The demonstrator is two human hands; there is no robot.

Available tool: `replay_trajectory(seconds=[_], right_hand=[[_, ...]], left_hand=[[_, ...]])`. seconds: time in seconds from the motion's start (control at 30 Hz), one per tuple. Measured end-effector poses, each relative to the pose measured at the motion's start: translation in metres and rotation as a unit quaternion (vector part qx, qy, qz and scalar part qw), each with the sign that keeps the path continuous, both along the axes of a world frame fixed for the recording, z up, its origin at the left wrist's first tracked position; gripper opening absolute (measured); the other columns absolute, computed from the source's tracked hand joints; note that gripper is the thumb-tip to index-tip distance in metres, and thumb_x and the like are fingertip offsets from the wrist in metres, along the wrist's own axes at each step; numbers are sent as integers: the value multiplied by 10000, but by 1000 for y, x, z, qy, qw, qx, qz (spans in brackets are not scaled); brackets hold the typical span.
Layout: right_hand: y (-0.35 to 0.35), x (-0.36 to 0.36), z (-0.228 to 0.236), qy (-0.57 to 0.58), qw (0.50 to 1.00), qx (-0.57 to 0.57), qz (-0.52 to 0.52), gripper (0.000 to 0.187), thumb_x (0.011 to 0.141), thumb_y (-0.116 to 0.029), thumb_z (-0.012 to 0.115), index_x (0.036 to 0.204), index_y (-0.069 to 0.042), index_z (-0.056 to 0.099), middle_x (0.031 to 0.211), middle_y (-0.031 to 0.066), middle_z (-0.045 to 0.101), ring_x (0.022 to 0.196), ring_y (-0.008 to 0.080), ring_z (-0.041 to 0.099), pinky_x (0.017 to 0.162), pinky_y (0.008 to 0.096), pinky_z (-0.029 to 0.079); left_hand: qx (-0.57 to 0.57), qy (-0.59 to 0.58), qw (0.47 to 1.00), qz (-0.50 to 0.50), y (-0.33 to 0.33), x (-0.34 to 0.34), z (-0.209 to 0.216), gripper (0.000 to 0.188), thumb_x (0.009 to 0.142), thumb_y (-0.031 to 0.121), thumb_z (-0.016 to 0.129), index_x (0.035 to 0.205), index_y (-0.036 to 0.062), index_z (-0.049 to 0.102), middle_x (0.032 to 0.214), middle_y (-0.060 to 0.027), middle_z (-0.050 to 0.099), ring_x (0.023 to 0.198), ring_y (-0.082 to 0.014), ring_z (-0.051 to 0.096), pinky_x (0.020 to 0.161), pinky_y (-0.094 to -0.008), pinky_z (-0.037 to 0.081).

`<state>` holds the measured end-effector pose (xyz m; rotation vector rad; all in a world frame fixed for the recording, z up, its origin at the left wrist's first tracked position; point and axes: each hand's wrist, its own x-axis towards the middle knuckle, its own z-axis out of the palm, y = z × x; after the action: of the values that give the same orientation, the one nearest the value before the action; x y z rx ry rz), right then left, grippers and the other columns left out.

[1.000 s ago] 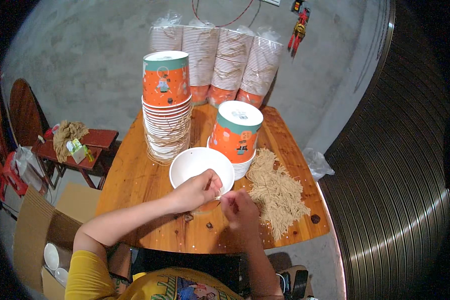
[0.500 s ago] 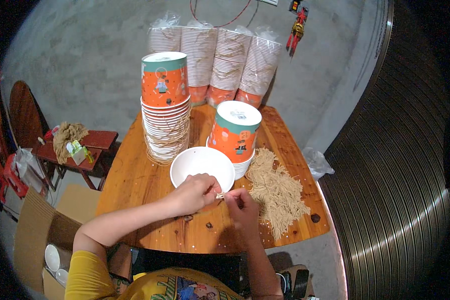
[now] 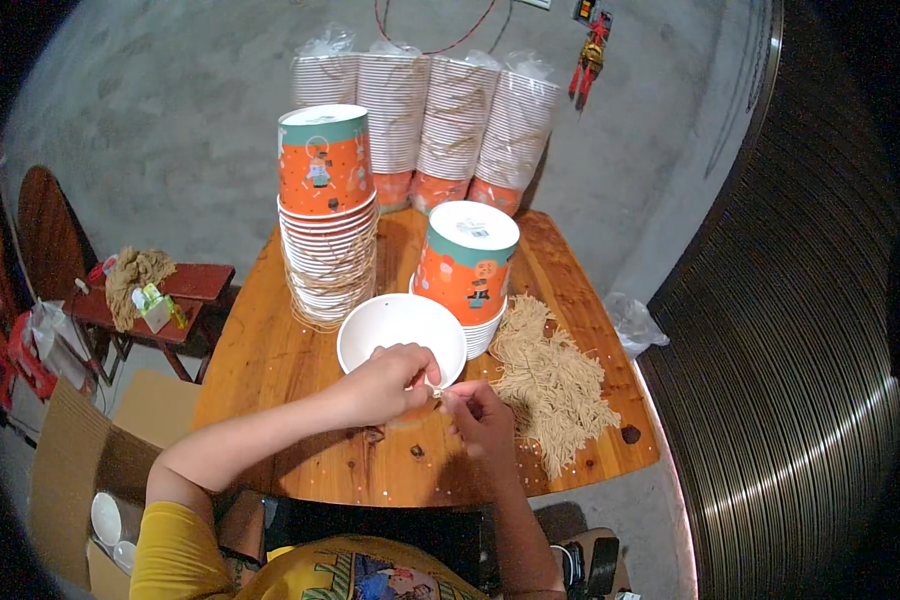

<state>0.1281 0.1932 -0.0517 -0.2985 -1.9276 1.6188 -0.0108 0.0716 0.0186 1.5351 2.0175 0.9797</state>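
A white paper tub (image 3: 395, 330) lies tilted on the table with its open mouth facing me. At its near rim my left hand (image 3: 395, 383) is closed, thumb and fingers pinched together. My right hand (image 3: 480, 418) pinches just beside it, the fingertips of both hands almost touching. A short bit of pale string (image 3: 437, 392) shows between them; most of it is hidden by the fingers. To the right of my right hand lies a loose heap of beige strings (image 3: 555, 390). Behind the tub stands a short upside-down stack of orange and green paper tubs (image 3: 465, 270).
A taller tub stack (image 3: 325, 170), draped with strings, stands at the left. Several plastic-wrapped tub stacks (image 3: 450, 120) line the wall. The wooden table (image 3: 310, 450) carries tiny pale specks. A cardboard box (image 3: 70, 470) is at lower left, a red bench (image 3: 195, 283) beyond, a ribbed shutter (image 3: 780, 340) right.
My right hand has shifted slightly left, closer to my left fingertips. Less of the pale string shows between the hands. The tub has stayed in about the same place.
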Motion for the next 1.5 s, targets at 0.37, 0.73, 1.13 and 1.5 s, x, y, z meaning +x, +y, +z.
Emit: replay_trajectory(seconds=[0.37, 0.73, 1.13, 1.5], right_hand=[[-7, 5, 7, -41, 996, -67, 35, 132, 888, -170, 587, 917, -43, 570, 761, 14, 615, 573, 43, 507, 489, 180, 385], [-8, 4, 5, -54, 991, -115, 38, 174, 928, -220, 545, 931, -46, 559, 769, 62, 647, 568, 68, 555, 484, 181, 404], [-3, 4, 12, -4, 991, -111, 74, 318, 986, -345, 400, 1029, -64, 543, 656, 48, 602, 489, 54, 493, 452, 184, 378], [-4, 1, 14, -47, 984, -162, 64, 232, 970, -286, 456, 957, -72, 544, 583, 31, 569, 433, 50, 462, 401, 180, 348]], left_hand=[[166, 90, 982, 6, 3, 0, -12, 68, 832, 86, 547, 871, 31, 539, 847, -139, 526, 864, -324, 530, 761, -397, 424], [167, 294, 941, -31, 0, 7, -6, 136, 788, 64, 583, 892, 23, 508, 858, -131, 486, 840, -325, 510, 728, -417, 448], [186, 193, 962, -53, 5, 4, -9, 84, 853, 103, 559, 877, 40, 508, 875, -131, 465, 852, -316, 492, 746, -397, 422], [203, 165, 963, -70, 9, 4, -14, 84, 854, 110, 562, 867, 38, 522, 873, -131, 479, 866, -317, 498, 752, -400, 427]])
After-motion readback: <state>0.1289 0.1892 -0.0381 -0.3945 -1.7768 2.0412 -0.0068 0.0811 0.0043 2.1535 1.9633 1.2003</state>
